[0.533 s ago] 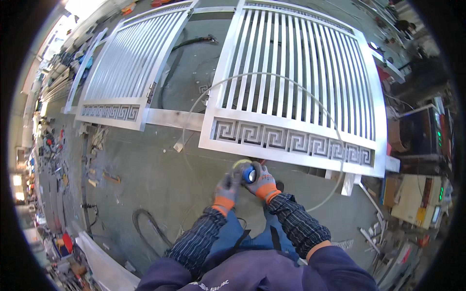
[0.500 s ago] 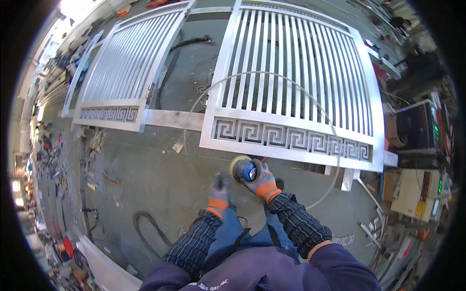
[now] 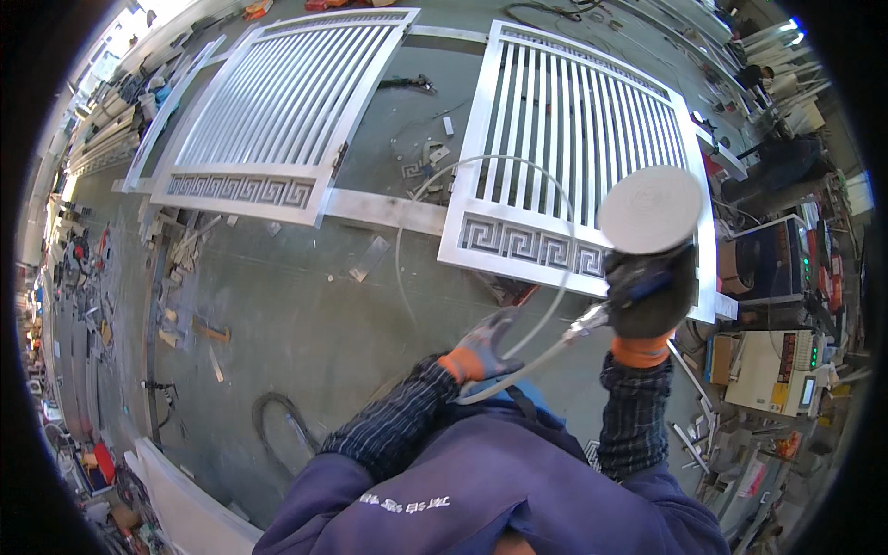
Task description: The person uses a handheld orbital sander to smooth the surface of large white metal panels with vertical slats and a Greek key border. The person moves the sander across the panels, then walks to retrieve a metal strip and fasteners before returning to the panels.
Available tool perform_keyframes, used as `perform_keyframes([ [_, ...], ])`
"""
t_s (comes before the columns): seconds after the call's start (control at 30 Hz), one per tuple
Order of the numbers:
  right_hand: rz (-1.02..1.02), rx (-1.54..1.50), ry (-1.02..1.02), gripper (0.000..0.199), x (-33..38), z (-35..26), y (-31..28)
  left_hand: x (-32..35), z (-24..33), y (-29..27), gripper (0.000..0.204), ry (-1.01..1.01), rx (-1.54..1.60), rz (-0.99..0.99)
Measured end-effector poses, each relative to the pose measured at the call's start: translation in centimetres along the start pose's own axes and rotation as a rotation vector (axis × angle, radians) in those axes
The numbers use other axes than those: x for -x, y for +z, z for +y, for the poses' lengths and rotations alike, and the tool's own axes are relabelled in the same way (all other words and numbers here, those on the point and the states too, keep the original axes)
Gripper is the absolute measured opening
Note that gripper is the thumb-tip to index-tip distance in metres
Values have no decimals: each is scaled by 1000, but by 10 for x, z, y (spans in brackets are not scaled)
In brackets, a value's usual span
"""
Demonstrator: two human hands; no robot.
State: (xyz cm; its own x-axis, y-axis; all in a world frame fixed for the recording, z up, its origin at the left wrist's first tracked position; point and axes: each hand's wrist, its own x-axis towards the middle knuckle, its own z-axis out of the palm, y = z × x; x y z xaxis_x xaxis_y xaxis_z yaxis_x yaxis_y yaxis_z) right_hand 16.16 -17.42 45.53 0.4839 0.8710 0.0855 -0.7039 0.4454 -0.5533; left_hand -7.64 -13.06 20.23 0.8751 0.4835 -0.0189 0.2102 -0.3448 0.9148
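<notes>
My right hand (image 3: 652, 301), in a grey and orange glove, is closed around a pneumatic disc sander (image 3: 650, 209). It is raised over the near right corner of the right gate panel, and the sander's round off-white pad is turned up into view. A clear air hose (image 3: 532, 374) runs from its metal coupling (image 3: 589, 320) past my left hand and loops over the panel. My left hand (image 3: 483, 350) is beside that hose with its gloved fingers stretched out and nothing held in them. The white gate panel (image 3: 541, 272) has upright slats and a Greek-key band.
A second slatted panel (image 3: 305, 212) lies to the left, joined across by a pale beam (image 3: 384, 209). A dark cable (image 3: 277, 401) curls on the floor at lower left. Metal offcuts and a cream machine box (image 3: 770, 370) stand at right.
My right hand has lifted the sander up and to the right from below the panel's edge, turning its pad upward. My left hand has moved right and its fingers are now extended.
</notes>
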Motion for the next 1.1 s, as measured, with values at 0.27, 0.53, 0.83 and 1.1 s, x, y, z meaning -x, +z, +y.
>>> perform_keyframes([
  [0.27,-323,-432,118,65,-40,-78,31,-10,-21,-19,96,-342,-363,-431],
  [0.53,-330,-395,230,48,-88,-76,59,46,-135,-11,65,-518,268,-329],
  [0.83,-376,-290,353,68,-143,53,73,164,-37,-312,45,-69,647,1044],
  [1.1,-83,331,-29,62,-178,209,103,625,-22,-444,35,-210,-1268,1608],
])
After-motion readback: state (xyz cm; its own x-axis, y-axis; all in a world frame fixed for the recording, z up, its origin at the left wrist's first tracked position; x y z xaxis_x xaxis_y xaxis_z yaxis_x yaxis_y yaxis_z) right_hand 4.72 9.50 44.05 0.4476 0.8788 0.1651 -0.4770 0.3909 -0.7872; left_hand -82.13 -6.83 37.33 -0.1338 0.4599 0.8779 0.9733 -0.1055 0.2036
